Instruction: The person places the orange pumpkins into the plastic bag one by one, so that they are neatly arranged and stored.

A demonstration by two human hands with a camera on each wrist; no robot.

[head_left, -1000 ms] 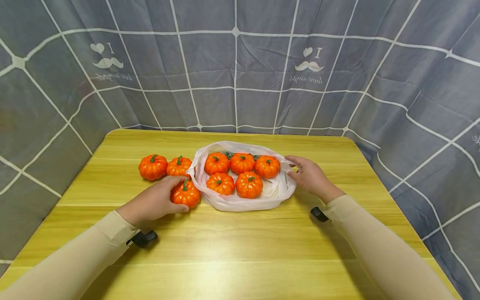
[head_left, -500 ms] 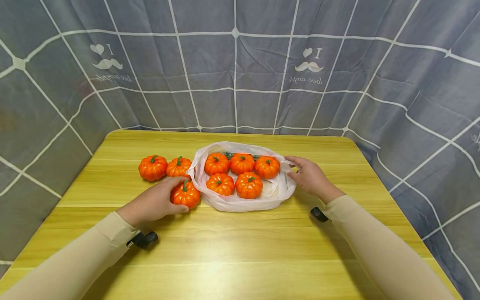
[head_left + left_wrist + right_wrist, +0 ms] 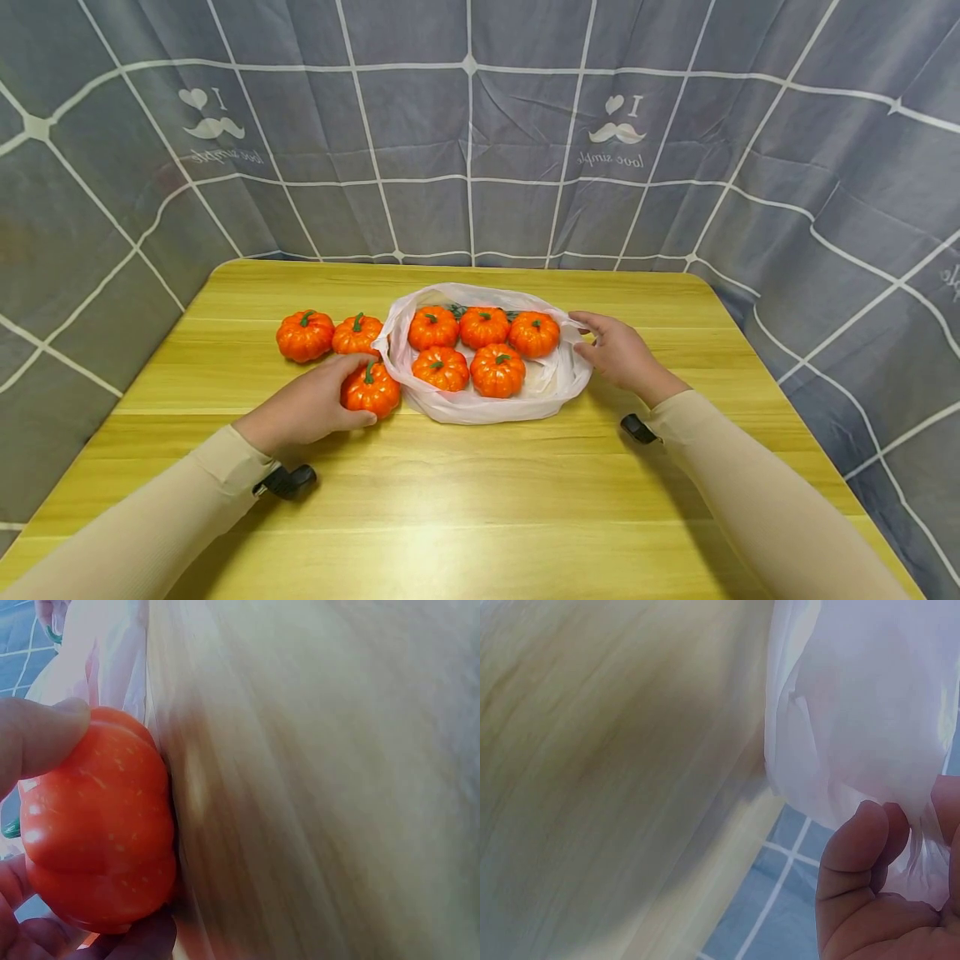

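Five pumpkins sit in the white bag, whose long axis, from the head view, runs left to right along the counter; just beside its left end our left hand holds another pumpkin. In the left wrist view we grasp that upright pumpkin between thumb and fingers, its stem pointing up. In the right wrist view our right hand pinches the bag's rim.

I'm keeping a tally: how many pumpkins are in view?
8: five pumpkins in the white bag, two pumpkins left of it, one pumpkin in the left hand. More may be hidden.
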